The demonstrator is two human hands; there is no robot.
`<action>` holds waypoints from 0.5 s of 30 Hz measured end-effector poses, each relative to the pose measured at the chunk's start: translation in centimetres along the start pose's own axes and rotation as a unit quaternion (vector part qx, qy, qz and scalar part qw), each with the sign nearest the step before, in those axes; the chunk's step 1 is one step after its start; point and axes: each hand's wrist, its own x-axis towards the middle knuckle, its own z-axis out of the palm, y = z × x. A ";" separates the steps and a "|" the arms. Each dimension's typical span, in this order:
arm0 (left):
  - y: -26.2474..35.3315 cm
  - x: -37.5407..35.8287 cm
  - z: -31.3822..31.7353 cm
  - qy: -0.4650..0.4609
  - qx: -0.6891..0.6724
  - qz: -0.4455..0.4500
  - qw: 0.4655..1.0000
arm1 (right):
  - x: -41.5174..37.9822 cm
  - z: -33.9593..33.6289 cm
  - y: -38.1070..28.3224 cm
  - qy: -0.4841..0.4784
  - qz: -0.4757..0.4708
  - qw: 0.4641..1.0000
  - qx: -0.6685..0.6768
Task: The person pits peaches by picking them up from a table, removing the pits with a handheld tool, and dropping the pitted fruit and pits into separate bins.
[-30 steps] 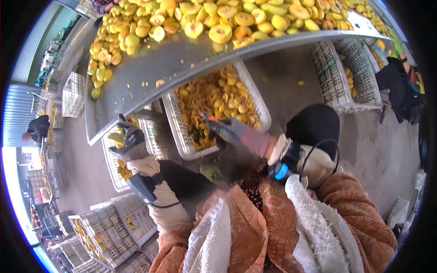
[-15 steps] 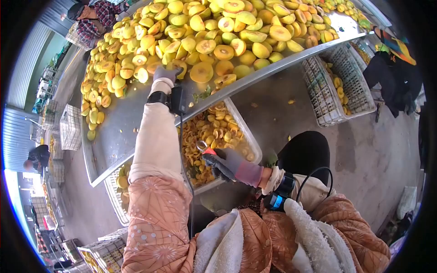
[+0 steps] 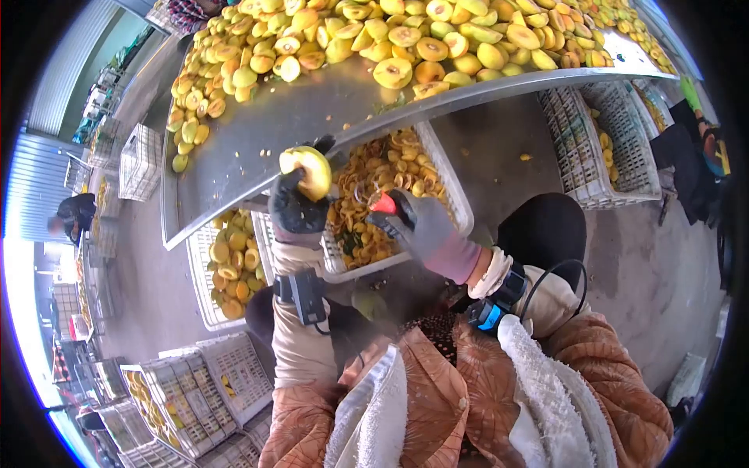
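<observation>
My left hand (image 3: 299, 209), in a dark glove, grips a yellow peach half (image 3: 312, 171) in front of the metal table's edge. The pale cut face is partly visible. My right hand (image 3: 437, 234), in a grey and purple glove, is closed around a red-handled loop corer (image 3: 383, 203). Its metal loop points toward the peach half, apart from it and blurred. Beneath both hands is a white crate (image 3: 455, 181) of small peach scraps. Many peach halves (image 3: 392, 73) are heaped on the metal table (image 3: 304, 109).
A white crate (image 3: 204, 300) of peach halves stands below the table at left. More crates (image 3: 183, 398) are stacked at lower left, and another crate (image 3: 573, 168) stands at right. Another person's plaid sleeve (image 3: 187, 14) shows at the far side; someone in dark clothes (image 3: 76, 214) is farther left.
My left hand has come back from the heap to near my body, now with a peach half in it. My right hand has risen slightly with the corer. The view has shifted.
</observation>
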 end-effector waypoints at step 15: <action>-3.0 -4.2 1.3 0.116 -0.018 -0.003 0.993 | 0.1 1.4 -2.3 0.111 -0.047 0.993 -0.011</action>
